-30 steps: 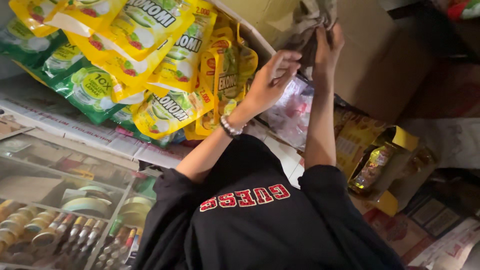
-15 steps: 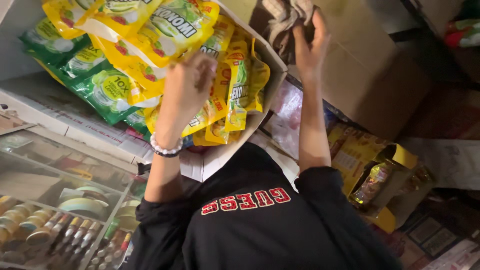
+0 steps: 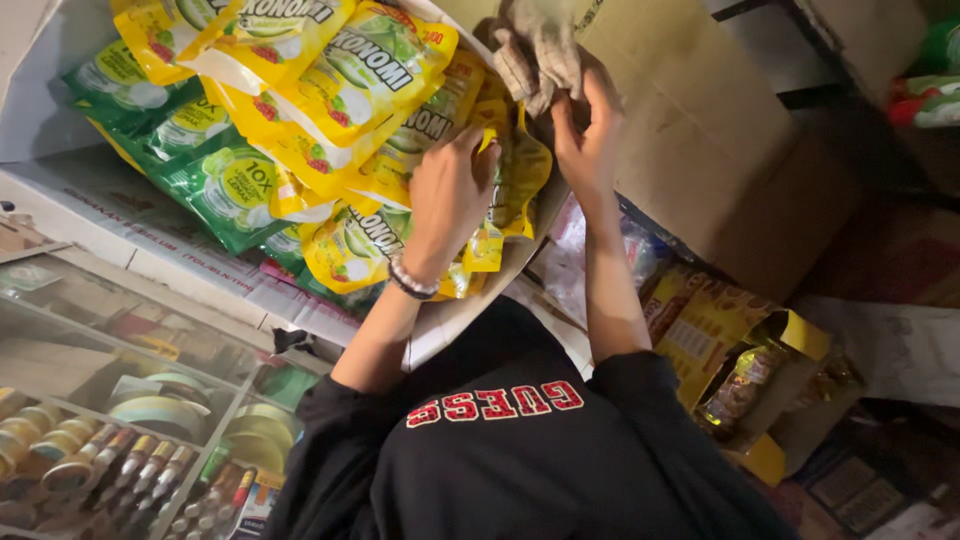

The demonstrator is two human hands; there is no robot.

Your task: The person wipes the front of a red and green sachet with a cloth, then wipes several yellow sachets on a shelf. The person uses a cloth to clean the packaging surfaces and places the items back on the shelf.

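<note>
My left hand, a beaded bracelet on its wrist, reaches into an open white carton packed with yellow pouches and green pouches. Its fingers curl over the edge of a yellow pouch at the right side of the pile. Just to the right, my right hand pinches a crumpled grey-beige cloth that rests against a brown cardboard box. The two hands are almost touching. My black shirt fills the bottom of the view.
A glass display case with jars, lids and small tubes stands at lower left. At right, an open yellow box holds a dark bottle. Clear plastic packets lie under my right forearm. More cartons and packets crowd the right side.
My left hand has come down and to the right across the pouches, ending beside my right hand. My right hand has stayed on the cloth at the brown box.
</note>
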